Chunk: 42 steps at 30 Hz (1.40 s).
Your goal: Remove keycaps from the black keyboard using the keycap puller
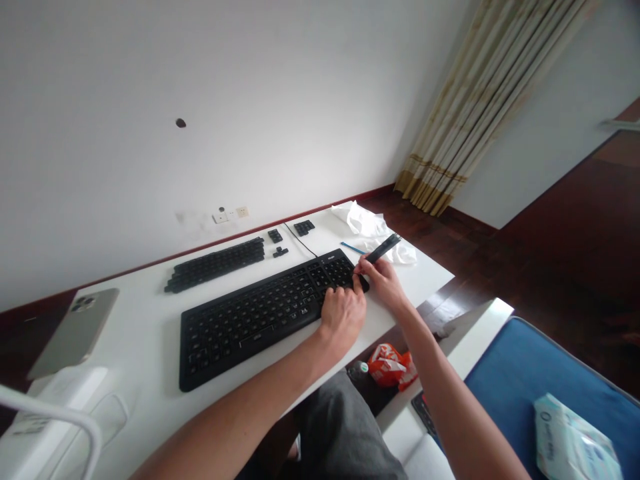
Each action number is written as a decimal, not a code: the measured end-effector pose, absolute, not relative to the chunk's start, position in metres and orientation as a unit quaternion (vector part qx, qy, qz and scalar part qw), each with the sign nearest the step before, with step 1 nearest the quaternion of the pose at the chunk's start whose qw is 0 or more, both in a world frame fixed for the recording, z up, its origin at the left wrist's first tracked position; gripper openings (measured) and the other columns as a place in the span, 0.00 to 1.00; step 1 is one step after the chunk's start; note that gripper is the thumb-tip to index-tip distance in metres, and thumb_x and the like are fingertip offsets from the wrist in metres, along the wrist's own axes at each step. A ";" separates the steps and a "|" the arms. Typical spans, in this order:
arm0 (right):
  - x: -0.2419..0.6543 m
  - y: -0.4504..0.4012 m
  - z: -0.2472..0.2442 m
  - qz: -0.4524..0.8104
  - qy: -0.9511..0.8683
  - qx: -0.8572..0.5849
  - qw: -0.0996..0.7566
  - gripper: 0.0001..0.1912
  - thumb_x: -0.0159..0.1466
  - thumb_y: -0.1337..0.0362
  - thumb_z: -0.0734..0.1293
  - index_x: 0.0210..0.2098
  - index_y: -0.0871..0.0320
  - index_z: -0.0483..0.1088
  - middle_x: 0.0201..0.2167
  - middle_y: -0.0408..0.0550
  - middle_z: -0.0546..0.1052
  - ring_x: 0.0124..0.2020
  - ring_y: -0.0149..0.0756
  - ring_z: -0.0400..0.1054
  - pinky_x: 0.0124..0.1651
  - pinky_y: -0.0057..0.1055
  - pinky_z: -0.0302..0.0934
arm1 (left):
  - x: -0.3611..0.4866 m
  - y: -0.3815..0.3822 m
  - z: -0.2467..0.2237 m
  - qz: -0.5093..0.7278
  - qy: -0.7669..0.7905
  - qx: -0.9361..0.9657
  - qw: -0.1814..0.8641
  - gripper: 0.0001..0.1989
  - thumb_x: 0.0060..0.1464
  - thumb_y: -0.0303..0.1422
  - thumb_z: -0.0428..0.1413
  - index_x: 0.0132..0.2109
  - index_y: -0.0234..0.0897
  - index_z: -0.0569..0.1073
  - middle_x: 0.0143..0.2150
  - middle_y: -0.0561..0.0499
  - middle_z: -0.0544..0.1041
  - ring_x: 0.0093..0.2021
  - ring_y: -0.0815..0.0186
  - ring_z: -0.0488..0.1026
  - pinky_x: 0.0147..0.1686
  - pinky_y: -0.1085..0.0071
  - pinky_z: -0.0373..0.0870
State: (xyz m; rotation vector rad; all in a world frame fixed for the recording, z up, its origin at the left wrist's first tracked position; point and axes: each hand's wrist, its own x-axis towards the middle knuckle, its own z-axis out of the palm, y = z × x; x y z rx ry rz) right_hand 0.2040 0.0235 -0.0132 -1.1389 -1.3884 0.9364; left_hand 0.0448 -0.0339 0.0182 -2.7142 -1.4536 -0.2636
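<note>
A black keyboard lies across the white table, its cable running to the far edge. My left hand rests on the keyboard's right end, fingers curled down onto the keys. My right hand sits just right of it at the keyboard's corner and grips a slim black tool that points up and to the right. Behind the keyboard lie rows of removed black keycaps and small keycap groups.
A phone lies on a white stand at the left. A crumpled white cloth and a blue stick lie at the table's far right. An orange packet lies below the table. A blue seat with a tissue pack stands at the right.
</note>
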 end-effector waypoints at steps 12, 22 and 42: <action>0.201 0.028 -0.015 0.360 -0.490 -0.493 0.623 0.18 0.66 0.46 0.69 0.39 0.55 0.72 0.32 0.46 0.77 0.34 0.36 0.70 0.42 0.34 0.66 | 0.034 -0.016 0.030 -0.153 -0.460 -0.874 -0.028 0.14 0.66 0.33 0.55 0.55 0.34 0.74 0.43 0.42 0.81 0.43 0.56 0.79 0.41 0.64 0.73; 0.201 0.034 -0.022 0.350 -0.508 -0.496 0.611 0.20 0.66 0.44 0.69 0.41 0.55 0.72 0.30 0.46 0.78 0.32 0.36 0.70 0.39 0.34 0.65 | 0.019 0.026 0.022 -0.213 -0.435 -0.870 -0.091 0.06 0.63 0.34 0.60 0.46 0.42 0.81 0.45 0.50 0.82 0.47 0.61 0.77 0.51 0.67 0.72; 0.202 0.034 -0.022 0.330 -0.524 -0.524 0.584 0.23 0.67 0.41 0.67 0.42 0.56 0.72 0.31 0.47 0.79 0.32 0.38 0.71 0.37 0.35 0.65 | -0.004 0.121 0.031 -0.191 -0.566 -0.800 -0.053 0.09 0.62 0.31 0.58 0.46 0.44 0.83 0.44 0.48 0.84 0.46 0.58 0.79 0.49 0.65 0.72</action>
